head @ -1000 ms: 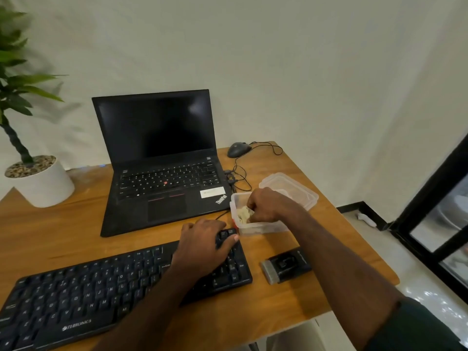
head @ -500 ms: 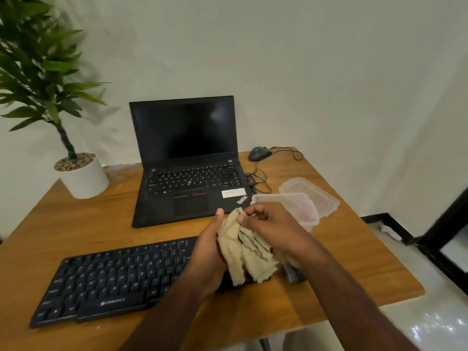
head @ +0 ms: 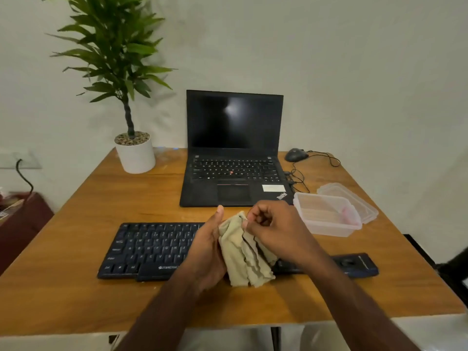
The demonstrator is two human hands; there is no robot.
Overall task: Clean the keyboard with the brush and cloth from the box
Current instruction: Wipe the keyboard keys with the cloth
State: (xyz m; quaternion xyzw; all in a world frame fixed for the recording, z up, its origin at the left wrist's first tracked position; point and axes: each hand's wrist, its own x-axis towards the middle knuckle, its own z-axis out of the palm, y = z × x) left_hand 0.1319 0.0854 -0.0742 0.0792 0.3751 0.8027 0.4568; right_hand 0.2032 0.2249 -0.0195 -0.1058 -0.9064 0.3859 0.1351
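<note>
Currently my left hand (head: pixel 206 252) cradles the cloth (head: pixel 244 252) above the keyboard (head: pixel 152 249); my right hand (head: pixel 274 230) pinches its top, apparently to unfold it.

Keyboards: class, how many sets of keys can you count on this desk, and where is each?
2. The external keyboard lies at the near edge, partly hidden behind both hands and the cloth. The laptop, farther back, has its own built-in keys.

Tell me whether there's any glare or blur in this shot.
Head view: a soft glare patch sits on the dark laptop screen; the cloth and both hands look slightly soft; the table edges bow from wide-angle distortion.
</note>
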